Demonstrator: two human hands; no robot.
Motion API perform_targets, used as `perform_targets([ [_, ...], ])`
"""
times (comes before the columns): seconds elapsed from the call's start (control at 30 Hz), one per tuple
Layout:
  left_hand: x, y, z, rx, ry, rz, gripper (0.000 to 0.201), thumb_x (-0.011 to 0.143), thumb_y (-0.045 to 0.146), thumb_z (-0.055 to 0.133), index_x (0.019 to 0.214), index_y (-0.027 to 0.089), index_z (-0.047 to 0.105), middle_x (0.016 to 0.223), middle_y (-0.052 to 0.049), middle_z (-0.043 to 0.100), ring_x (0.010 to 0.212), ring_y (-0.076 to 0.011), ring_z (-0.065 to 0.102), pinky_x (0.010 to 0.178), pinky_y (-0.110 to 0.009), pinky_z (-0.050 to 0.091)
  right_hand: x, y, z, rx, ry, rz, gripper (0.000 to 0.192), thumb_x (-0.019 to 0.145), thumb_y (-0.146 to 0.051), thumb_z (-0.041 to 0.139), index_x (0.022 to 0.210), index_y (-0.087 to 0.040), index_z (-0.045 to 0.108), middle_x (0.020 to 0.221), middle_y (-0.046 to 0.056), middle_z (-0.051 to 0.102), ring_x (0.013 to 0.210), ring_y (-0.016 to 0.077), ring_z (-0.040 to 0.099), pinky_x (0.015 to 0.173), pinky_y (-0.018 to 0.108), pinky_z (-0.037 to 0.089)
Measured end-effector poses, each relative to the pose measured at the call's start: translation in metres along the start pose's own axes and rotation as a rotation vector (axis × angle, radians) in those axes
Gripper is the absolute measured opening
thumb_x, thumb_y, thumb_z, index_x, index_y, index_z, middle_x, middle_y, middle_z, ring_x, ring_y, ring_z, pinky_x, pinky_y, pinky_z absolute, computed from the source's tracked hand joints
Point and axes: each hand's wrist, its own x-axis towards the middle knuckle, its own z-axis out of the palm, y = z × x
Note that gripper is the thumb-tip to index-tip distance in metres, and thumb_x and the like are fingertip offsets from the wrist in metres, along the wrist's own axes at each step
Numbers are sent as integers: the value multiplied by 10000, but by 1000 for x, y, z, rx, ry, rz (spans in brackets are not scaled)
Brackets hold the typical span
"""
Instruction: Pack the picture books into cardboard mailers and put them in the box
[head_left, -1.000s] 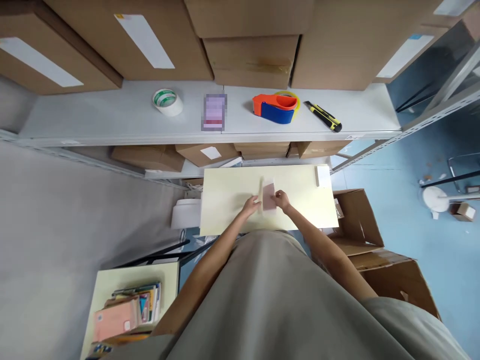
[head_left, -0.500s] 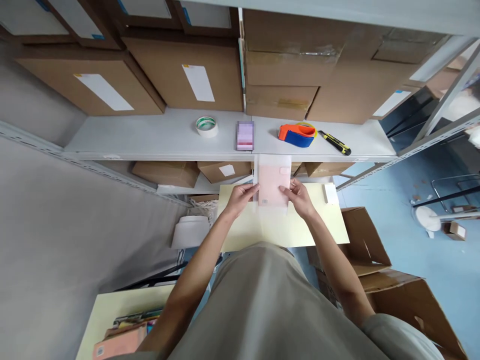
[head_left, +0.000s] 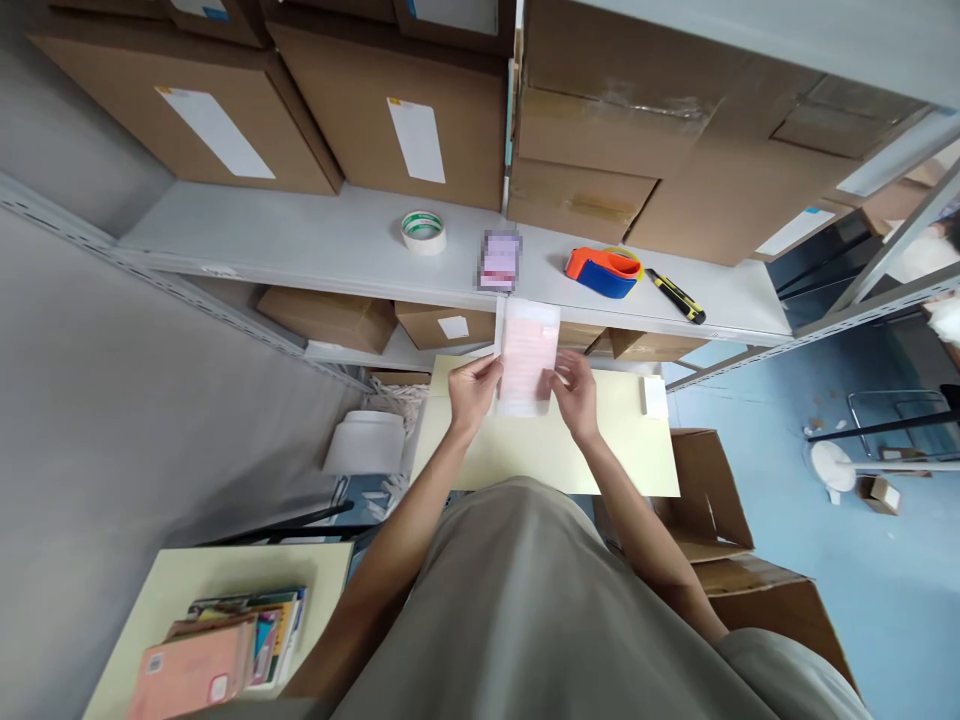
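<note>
A stack of books (head_left: 225, 655) is lying on a pale side table (head_left: 187, 590) at the near left as a person is standing over a cream worktable (head_left: 540, 455). Both hands are gripping a pink booklet in a clear sleeve (head_left: 527, 357), the left hand (head_left: 472, 392) pinching its left edge, the right hand (head_left: 576, 395) closed on its lower right. A second ago the packet was lying low on the tabletop; it is now being held up off the surface, toward the grey shelf (head_left: 337, 250), suggesting the sleeving is finishing. Farther back, a tape roll (head_left: 422, 231), an orange tape dispenser (head_left: 604, 271) and a yellow utility knife (head_left: 676, 296) are resting below stacked cardboard boxes (head_left: 390, 110).
</note>
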Motion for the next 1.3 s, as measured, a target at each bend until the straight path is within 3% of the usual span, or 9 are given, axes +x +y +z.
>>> perform_targets([
  [0.07,-7,-1,8,40,39,25,277,902,375,857,1071,174,946,1020,-75,905,919,-273,816,837,-356,658,-4,-2,1,-80,20,-71,669,897,-731,838,1363,-266,720,1573,165,719,1483,346,658,1235,545,569],
  [0.17,-20,1,22,154,41,91,234,931,325,839,1093,196,947,975,-75,903,887,-266,818,872,-367,655,-11,-10,9,-34,-139,-16,726,938,-796,767,1416,-249,750,1603,164,706,1503,361,655,1227,530,583],
  [0.27,-40,8,38,219,-91,159,204,908,270,871,1096,268,949,1164,-84,902,1088,-335,839,1034,-449,647,-15,-19,16,11,-209,35,684,931,-808,779,1307,-236,788,1332,119,819,1278,328,752,1034,414,660],
  [0.37,-58,19,48,191,-235,138,281,812,241,954,1085,305,947,1430,-94,827,1320,-414,776,1179,-525,602,-9,-22,8,-15,-123,50,569,944,-794,762,1033,-233,790,953,49,780,996,265,729,830,333,635],
  [0.47,-61,26,44,31,-368,50,317,826,335,961,1136,276,933,1516,-125,780,1385,-419,744,1150,-509,630,4,-20,-15,31,-93,90,585,926,-823,748,911,-239,759,879,37,725,919,240,677,795,328,621],
  [0.6,-37,17,26,-76,-170,-4,531,832,473,980,1293,233,868,1497,-144,781,1461,-361,695,1166,-440,601,14,-19,-45,122,-185,158,624,862,-868,803,863,-247,738,777,9,624,779,188,593,693,299,579],
  [0.77,-16,2,12,-232,-322,-320,635,674,619,1054,1087,169,880,1089,-121,867,987,-272,803,872,-361,645,11,-25,-55,257,-289,215,614,808,-845,884,799,-253,718,731,-7,595,694,164,546,639,302,529],
  [0.87,-23,4,12,-287,-294,-359,596,627,615,1075,955,158,874,936,-83,845,809,-211,752,755,-323,622,11,-24,-56,284,-320,241,613,779,-853,900,818,-260,749,755,-1,633,701,169,542,628,304,499],
  [1.3,-34,7,10,-267,-216,-289,585,636,624,1070,944,169,869,883,-65,828,814,-204,735,777,-321,613,15,-4,-52,299,-342,299,563,783,-811,902,866,-266,791,818,14,733,756,189,641,691,317,564],
])
